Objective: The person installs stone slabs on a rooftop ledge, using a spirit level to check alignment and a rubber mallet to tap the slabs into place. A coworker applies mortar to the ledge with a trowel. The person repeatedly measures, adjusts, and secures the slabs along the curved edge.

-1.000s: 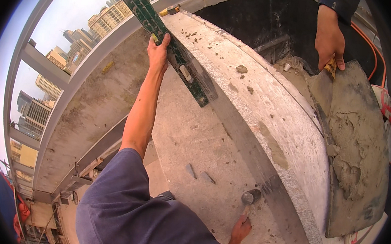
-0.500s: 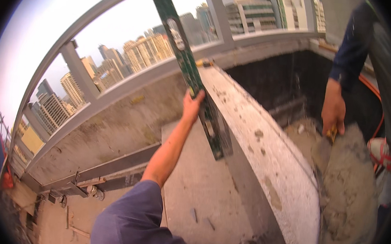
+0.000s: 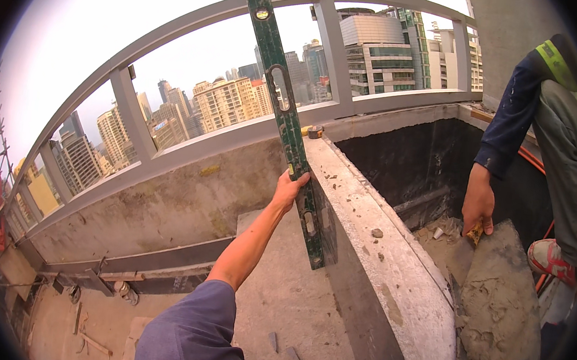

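- The left hand (image 3: 290, 190) is gripping a long green spirit level (image 3: 290, 136), its fingers closing around the tool below the middle, with the thumb side toward the ledge.
- The spirit level is standing nearly upright, its top leaning a little to the left and reaching up in front of the grey railing (image 3: 136, 112).
- Its lower end is sitting just beside the dark side face (image 3: 355, 285) of a pale, rough-topped ledge (image 3: 421, 289) (whether the two are touching all along, I cannot tell).
- The right hand's state I cannot tell from this view.
- A blue-grey sleeve (image 3: 191, 327) is covering the left upper arm, and the bare forearm is stretching forward over the floor (image 3: 266, 305).
- A yellow and black tape measure (image 3: 313, 132) is resting at the far end of the ledge, near the spirit level.
- Crumbs of mortar (image 3: 377, 233) are lying scattered along the ledge's top.
- Two small grey wedges (image 3: 273, 341) are lying close together on the floor.
- On the right, a co-worker's hand (image 3: 479, 205) is holding a trowel (image 3: 462, 259) by its yellow handle, pointing the blade downward beside a board (image 3: 508, 245) that is bearing wet mortar (image 3: 493, 308).
- The co-worker is wearing a red and pale shoe (image 3: 550, 260).
- Beyond the railing, tall buildings (image 3: 230, 99) are rising.
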`<action>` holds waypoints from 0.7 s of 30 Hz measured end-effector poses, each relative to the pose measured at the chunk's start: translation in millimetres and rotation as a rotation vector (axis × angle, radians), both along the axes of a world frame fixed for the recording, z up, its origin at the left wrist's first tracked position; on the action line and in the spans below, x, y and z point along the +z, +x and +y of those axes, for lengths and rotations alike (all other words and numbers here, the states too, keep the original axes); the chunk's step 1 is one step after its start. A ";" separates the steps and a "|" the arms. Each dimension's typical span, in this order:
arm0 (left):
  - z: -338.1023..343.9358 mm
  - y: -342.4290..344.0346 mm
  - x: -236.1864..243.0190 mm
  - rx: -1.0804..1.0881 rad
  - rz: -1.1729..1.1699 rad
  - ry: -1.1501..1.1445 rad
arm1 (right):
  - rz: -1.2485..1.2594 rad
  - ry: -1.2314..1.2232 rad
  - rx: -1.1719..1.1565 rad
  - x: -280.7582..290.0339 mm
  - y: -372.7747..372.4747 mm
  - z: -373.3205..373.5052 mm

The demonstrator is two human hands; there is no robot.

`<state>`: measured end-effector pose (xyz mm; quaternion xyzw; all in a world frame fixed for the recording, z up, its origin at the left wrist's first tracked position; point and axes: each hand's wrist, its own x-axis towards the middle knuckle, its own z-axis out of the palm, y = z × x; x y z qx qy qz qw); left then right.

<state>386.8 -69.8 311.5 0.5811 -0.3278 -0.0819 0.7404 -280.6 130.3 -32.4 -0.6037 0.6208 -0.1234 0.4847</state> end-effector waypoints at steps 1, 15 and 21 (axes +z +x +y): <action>0.0 1.2 0.0 -0.001 0.005 0.010 | 0.001 0.006 0.003 -0.4 -0.2 0.1; -0.4 -2.7 1.6 0.069 -0.008 0.001 | 0.011 0.042 0.022 -3.7 -7.0 6.1; -1.9 -8.9 0.0 0.025 0.019 -0.106 | 0.015 0.047 0.014 -5.8 -9.8 10.0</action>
